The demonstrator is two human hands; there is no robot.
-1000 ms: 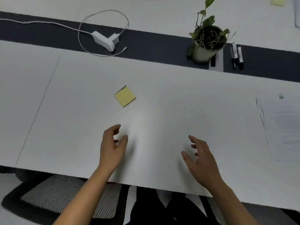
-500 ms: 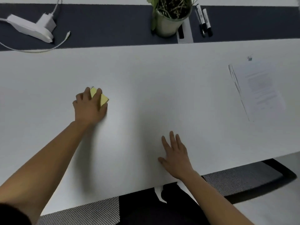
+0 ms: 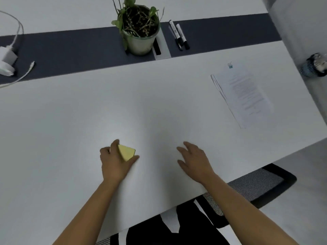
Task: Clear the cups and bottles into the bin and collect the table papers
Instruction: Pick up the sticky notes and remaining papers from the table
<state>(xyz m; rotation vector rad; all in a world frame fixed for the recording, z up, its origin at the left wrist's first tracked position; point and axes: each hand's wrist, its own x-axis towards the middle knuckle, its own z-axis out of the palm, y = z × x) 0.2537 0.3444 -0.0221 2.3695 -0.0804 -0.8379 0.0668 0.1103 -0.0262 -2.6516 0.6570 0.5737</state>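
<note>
My left hand (image 3: 115,160) grips a yellow sticky-note pad (image 3: 126,152) between thumb and fingers, just above the white table (image 3: 88,112) near its front edge. To its right, my right hand (image 3: 193,159) rests flat on the table with fingers spread and holds nothing. A clipped stack of printed papers (image 3: 242,95) lies at the right side of the table, with a small teal clip at its top. Off the table's right edge stands a bin (image 3: 314,67) with a striped liner, only partly in view.
A potted plant (image 3: 139,30) stands on the dark centre strip (image 3: 79,45). Two markers (image 3: 179,35) lie to its right. A white charger and cable (image 3: 8,61) sit at the far left. A mesh chair (image 3: 256,188) is below the table's front edge.
My left hand has closed on the sticky-note pad and drawn it back toward the front edge. The view has swung right, bringing the papers and the bin further in.
</note>
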